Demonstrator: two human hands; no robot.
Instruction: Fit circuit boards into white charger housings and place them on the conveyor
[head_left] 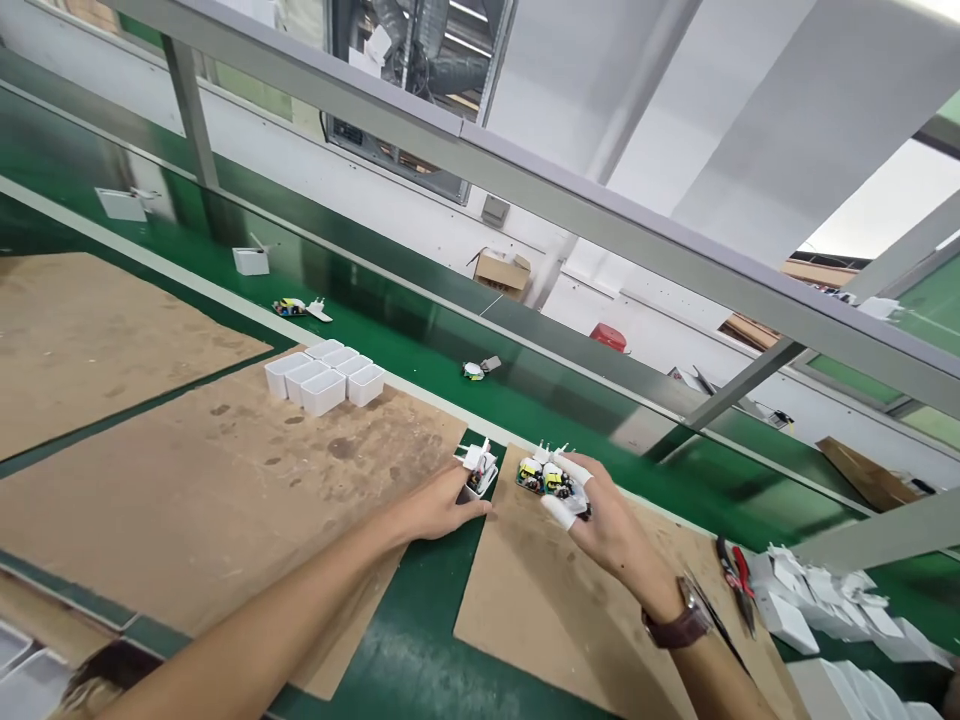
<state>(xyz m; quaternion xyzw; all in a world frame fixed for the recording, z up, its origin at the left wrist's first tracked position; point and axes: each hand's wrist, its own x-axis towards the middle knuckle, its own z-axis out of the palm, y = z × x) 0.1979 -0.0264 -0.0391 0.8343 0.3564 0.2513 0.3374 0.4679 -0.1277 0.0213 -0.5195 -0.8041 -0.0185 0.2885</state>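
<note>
Left forearm (300, 592) foremost, left hand (442, 505) grips a part-filled white plastic box (484, 491), right hand (613, 518) holds yellow-green circuit boards (556, 484), boxy white tubs (324, 393) apparently unfilled.

The room is bright; the top right corner glares nearly pure white; a soft shadow lies on the brown board (502, 620) below the right hand (611, 515); pale shine sits on the green desk (420, 625); the left forearm (300, 565) looks stretched near the bottom; the white plug cases (832, 600) look a bit fuzzy.
</note>
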